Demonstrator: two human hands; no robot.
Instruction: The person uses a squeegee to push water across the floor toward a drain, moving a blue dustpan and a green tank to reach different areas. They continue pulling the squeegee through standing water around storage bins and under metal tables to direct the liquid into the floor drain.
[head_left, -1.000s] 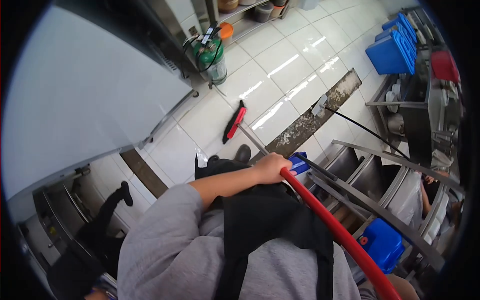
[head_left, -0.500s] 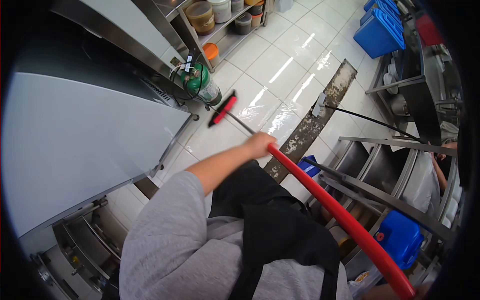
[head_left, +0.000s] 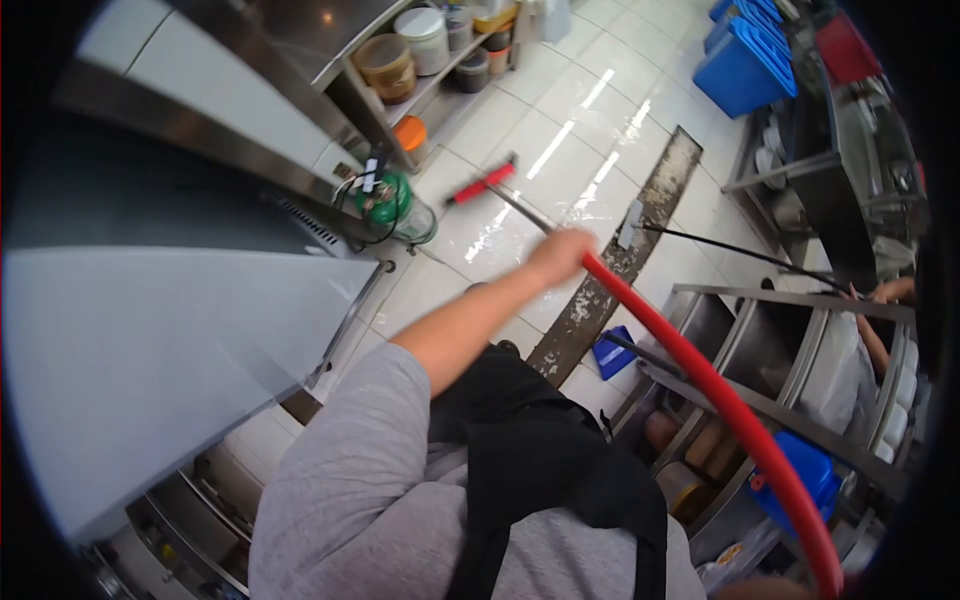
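Note:
My left hand (head_left: 562, 258) is closed around the pole of a broom, where its grey shaft meets the red sleeve (head_left: 690, 355). The red broom head (head_left: 482, 184), blurred by motion, is on the wet white tiles beyond a green gas cylinder (head_left: 398, 207). The pole runs down to the lower right corner. A blurred bit of my right hand or forearm (head_left: 762, 589) shows at the bottom edge beside the pole; its fingers are hidden.
A dark floor channel (head_left: 575, 325) crosses the tiles. At right, a co-worker's hand (head_left: 893, 291) is by a black pole with a pale head (head_left: 631, 224). A metal rack (head_left: 745, 292), blue bins (head_left: 745, 70) and a blue dustpan (head_left: 613, 352) flank the floor; a white cabinet (head_left: 180, 350) stands left.
My left hand has moved forward and to the right with the pole. The broom head has swept away from the cylinder, up and rightward, and turned.

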